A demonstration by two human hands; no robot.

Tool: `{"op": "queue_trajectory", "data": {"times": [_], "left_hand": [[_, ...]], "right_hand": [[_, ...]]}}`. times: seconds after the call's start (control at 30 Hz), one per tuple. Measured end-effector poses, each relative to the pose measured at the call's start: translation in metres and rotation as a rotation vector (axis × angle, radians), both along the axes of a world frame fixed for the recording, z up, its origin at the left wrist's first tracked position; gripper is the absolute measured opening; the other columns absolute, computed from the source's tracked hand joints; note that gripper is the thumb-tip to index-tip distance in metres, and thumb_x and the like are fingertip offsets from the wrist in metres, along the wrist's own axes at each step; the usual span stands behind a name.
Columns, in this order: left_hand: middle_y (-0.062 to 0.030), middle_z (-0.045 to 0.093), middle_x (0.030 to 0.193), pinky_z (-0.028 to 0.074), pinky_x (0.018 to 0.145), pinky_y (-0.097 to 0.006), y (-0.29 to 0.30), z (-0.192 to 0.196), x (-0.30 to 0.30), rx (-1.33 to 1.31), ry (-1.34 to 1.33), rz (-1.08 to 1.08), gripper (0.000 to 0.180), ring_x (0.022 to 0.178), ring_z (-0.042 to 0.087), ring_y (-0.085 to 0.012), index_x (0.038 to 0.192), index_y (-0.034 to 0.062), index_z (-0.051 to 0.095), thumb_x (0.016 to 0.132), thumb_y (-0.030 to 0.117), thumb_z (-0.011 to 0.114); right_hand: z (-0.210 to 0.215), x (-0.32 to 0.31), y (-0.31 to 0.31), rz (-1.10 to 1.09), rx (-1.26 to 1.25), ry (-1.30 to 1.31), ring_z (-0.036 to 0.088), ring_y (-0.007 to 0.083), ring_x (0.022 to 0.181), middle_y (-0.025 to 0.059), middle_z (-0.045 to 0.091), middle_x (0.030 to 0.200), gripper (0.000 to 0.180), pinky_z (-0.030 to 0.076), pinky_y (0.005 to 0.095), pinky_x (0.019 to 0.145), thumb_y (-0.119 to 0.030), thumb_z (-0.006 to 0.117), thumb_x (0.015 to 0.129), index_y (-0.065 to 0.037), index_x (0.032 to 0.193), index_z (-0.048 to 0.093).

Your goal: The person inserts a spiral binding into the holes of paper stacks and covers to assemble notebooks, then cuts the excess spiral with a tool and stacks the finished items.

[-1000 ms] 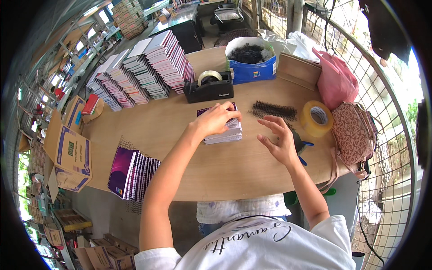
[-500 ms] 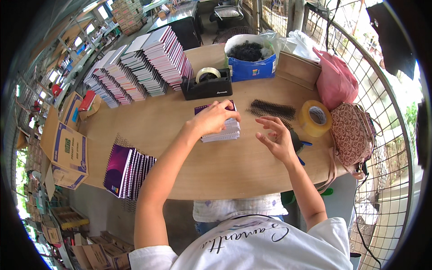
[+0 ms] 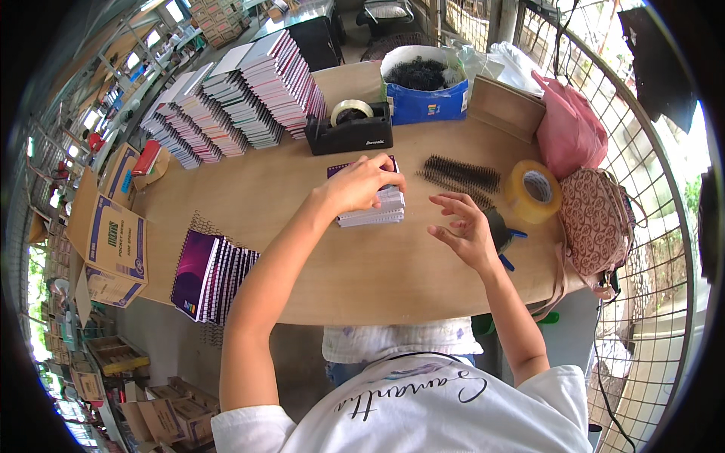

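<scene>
A small stack of unbound notebooks [image 3: 375, 216] with punched edges and a purple cover on top lies in the middle of the table. Over it, my left hand [image 3: 356, 186] curls its fingers round the top notebook near the right edge; the hand hides most of the cover. My right hand [image 3: 466, 226] hovers just right of the stack, fingers apart and holding nothing. Beyond it are black wire binding spines [image 3: 458, 175]. A dark tool with blue handles [image 3: 515, 235] lies partly behind that hand. Several purple spiral notebooks [image 3: 215, 273] are piled at the table's left front edge.
Tall stacks of notebook blocks [image 3: 276, 87] stand at the back left, beside a black tape dispenser [image 3: 351, 136]. A blue box of black wire [image 3: 428, 102] is behind. At right sit a tape roll [image 3: 516, 198], a pink bag [image 3: 570, 124] and a patterned bag [image 3: 593, 215]. An open carton [image 3: 113, 241] stands left.
The view has tipped slightly, so the table's things sit a little higher in the picture. My left fingers have shifted slightly on the stack; my right hand keeps nearly the same pose.
</scene>
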State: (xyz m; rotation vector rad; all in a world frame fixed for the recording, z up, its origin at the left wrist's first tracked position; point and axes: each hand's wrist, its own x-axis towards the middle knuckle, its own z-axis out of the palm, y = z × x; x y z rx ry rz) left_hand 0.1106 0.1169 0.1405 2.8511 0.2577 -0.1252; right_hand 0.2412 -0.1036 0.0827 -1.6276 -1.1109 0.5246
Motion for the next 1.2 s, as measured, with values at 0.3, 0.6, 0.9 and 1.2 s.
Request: {"op": "queue_trajectory", "data": {"times": [0.3, 0.6, 0.9, 1.2], "left_hand": [[-0.0063, 0.056, 0.121, 0.051, 0.095, -0.039, 0.002, -0.005, -0.002, 0.003, -0.078, -0.061, 0.055, 0.103, 0.058, -0.0326, 0.113, 0.0219, 0.065, 0.067, -0.006, 0.075], [-0.0075, 0.058, 0.118, 0.053, 0.093, -0.039, 0.009, 0.0, -0.002, -0.142, -0.121, -0.062, 0.051, 0.107, 0.062, -0.0288, 0.111, 0.0164, 0.064, 0.068, -0.009, 0.075], [-0.0145, 0.066, 0.095, 0.052, 0.087, -0.039, 0.026, -0.028, -0.019, -0.466, -0.527, 0.118, 0.086, 0.093, 0.067, -0.0245, 0.151, 0.0137, 0.02, 0.078, -0.014, 0.055], [-0.0168, 0.057, 0.126, 0.05, 0.09, -0.034, -0.024, -0.037, -0.057, -0.273, -1.213, 0.451, 0.084, 0.109, 0.06, -0.0248, 0.154, 0.0102, 0.019, 0.087, 0.0, 0.069]], "right_hand": [[-0.002, -0.003, 0.001, 0.03, -0.009, 0.006, 0.061, 0.021, 0.103, 0.0066, 0.059, 0.127, 0.055, 0.053, 0.0371, 0.085, -0.023, 0.083, 0.076, -0.015, 0.127, 0.065], [-0.006, -0.002, 0.008, 0.038, 0.01, 0.104, 0.063, 0.0191, 0.1, 0.0066, 0.065, 0.118, 0.054, 0.053, 0.0337, 0.083, -0.02, 0.082, 0.078, -0.01, 0.128, 0.064], [0.034, -0.001, 0.082, -0.003, -0.058, 0.863, 0.072, 0.0301, 0.074, 0.026, 0.065, 0.101, 0.066, 0.061, 0.0367, 0.065, -0.038, 0.069, 0.092, 0.009, 0.129, 0.042], [-0.015, 0.006, 0.132, 0.079, 0.364, 0.232, 0.063, 0.0158, 0.074, 0.0112, 0.063, 0.091, 0.04, 0.054, 0.0271, 0.066, 0.005, 0.069, 0.084, -0.001, 0.11, 0.04]]}}
